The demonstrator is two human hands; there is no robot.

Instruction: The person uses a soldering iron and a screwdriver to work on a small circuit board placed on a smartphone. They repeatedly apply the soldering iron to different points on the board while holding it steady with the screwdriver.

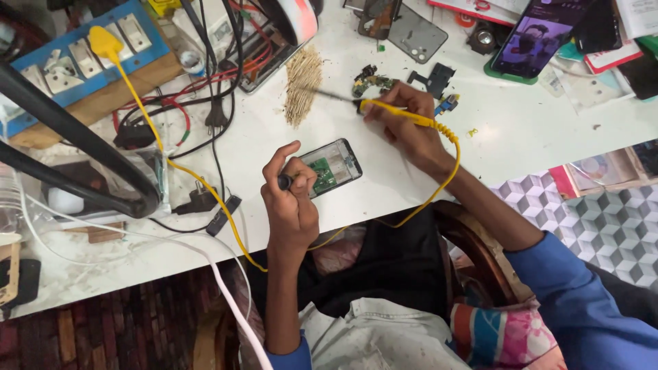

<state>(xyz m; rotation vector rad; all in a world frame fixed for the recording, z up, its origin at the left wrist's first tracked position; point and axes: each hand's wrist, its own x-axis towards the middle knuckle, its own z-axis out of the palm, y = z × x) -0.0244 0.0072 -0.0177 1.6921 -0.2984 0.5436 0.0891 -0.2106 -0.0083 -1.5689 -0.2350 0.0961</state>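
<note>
Left hand [291, 199] closed around a small dark tool [283, 182], thumb up, touching the edge of an opened phone [330, 166] that lies flat on the white desk [521, 130] with its green circuit board showing. Right hand [401, 120] grips a yellow-handled soldering iron [370, 104], tip pointing left toward a pile of thin wood-coloured shavings [302, 83]; its yellow coiled cord [449, 154] runs down over the wrist and off the desk edge. Small loose phone parts [370, 79] just beyond the right hand. Blue switchboard [82, 48] with yellow plug [104, 42] at far left, tangled black and red wires [205, 75] beside it. Lit phone [538, 34] on green stand top right
</note>
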